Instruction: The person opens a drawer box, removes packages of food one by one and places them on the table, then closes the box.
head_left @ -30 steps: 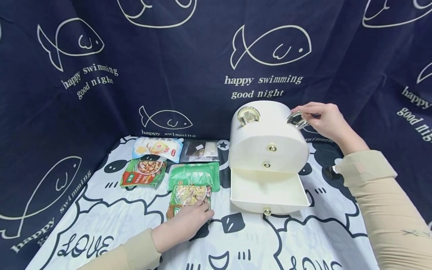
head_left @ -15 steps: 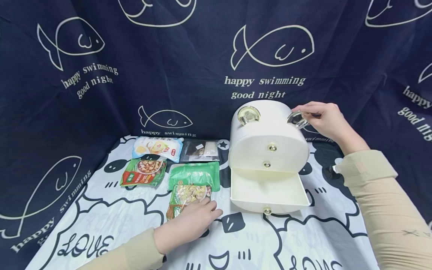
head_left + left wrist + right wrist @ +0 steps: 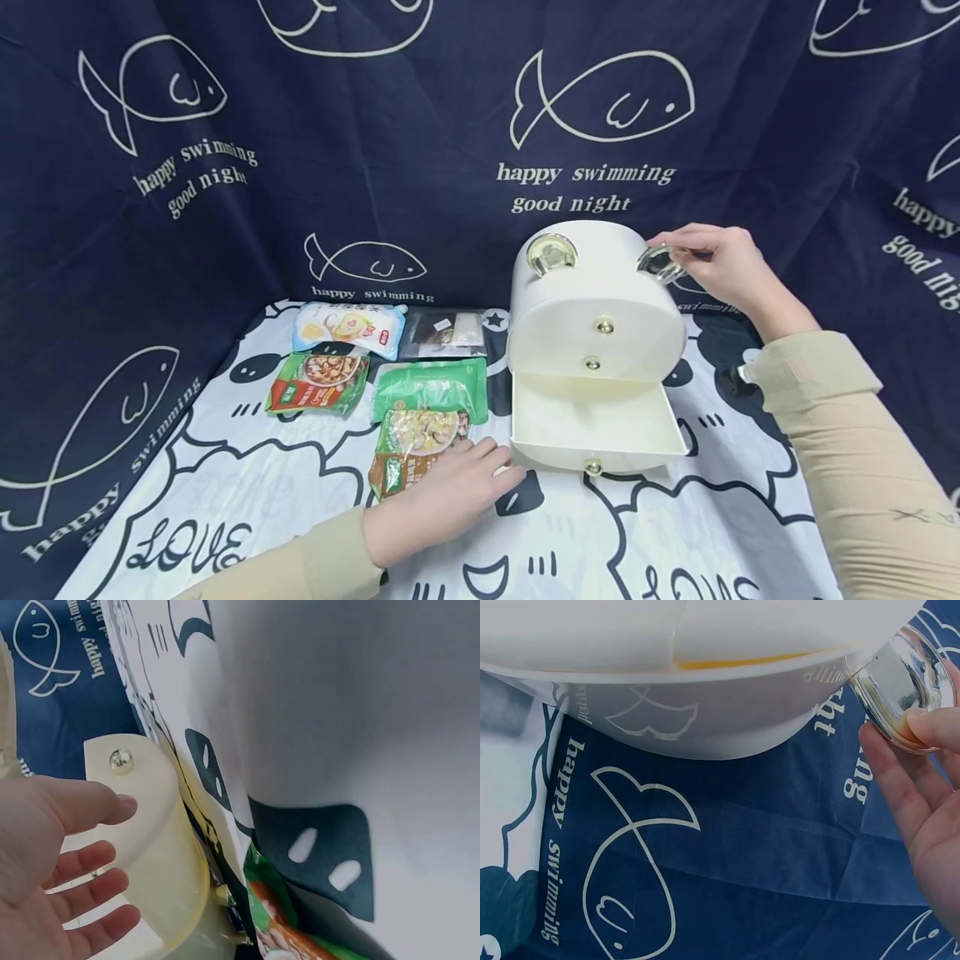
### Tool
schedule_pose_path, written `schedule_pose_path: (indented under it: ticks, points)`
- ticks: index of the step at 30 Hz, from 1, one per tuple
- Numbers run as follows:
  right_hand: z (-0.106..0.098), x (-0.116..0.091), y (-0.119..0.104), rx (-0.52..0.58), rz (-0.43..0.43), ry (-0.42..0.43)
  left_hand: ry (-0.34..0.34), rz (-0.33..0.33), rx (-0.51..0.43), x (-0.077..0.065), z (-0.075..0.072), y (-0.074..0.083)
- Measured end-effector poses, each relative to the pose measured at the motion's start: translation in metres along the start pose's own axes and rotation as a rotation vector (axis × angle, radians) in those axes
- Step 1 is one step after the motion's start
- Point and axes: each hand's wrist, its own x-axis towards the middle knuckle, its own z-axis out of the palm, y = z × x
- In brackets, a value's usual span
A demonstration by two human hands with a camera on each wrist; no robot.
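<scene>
A white storage box (image 3: pixel 585 283) with rounded sides and two shiny gold ears stands at the right, its bottom drawer (image 3: pixel 600 417) pulled out. My right hand (image 3: pixel 716 262) pinches the right ear (image 3: pixel 907 690) between thumb and fingers. My left hand (image 3: pixel 453 492) holds nothing, its fingers spread loosely in the left wrist view. It hovers in front of the drawer's left corner and covers part of a green and brown food packet (image 3: pixel 420 437). That packet overlaps a plain green pouch (image 3: pixel 442 383).
Further left lie a red and green food packet (image 3: pixel 318 383) and a white and blue pouch (image 3: pixel 352 327). Behind the green pouch is a clear packet with dark contents (image 3: pixel 446 333). A dark blue fish-print curtain (image 3: pixel 442 150) closes off the back of the white patterned cloth (image 3: pixel 285 475).
My left hand has moved right, off the green and brown packet, towards the open drawer. The packet shows more now. My right hand stays on the ear.
</scene>
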Motion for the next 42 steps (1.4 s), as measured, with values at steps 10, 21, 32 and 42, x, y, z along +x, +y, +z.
schedule_pose_path:
  ticks: [10,21,32,42]
  points:
    - [0.000,0.000,0.001,0.006,-0.005,0.011,0.052,0.062,0.036,0.015,-0.002,0.009]
    - [0.002,0.001,0.001,0.001,-0.021,0.014,0.113,0.090,0.057,0.029,0.007,0.016]
    - [0.001,0.001,0.002,-0.024,0.025,0.010,0.147,0.104,0.098,0.045,0.009,0.025]
    - [0.001,-0.001,0.002,-0.041,0.030,0.013,0.218,0.128,0.161,0.065,0.015,0.033]
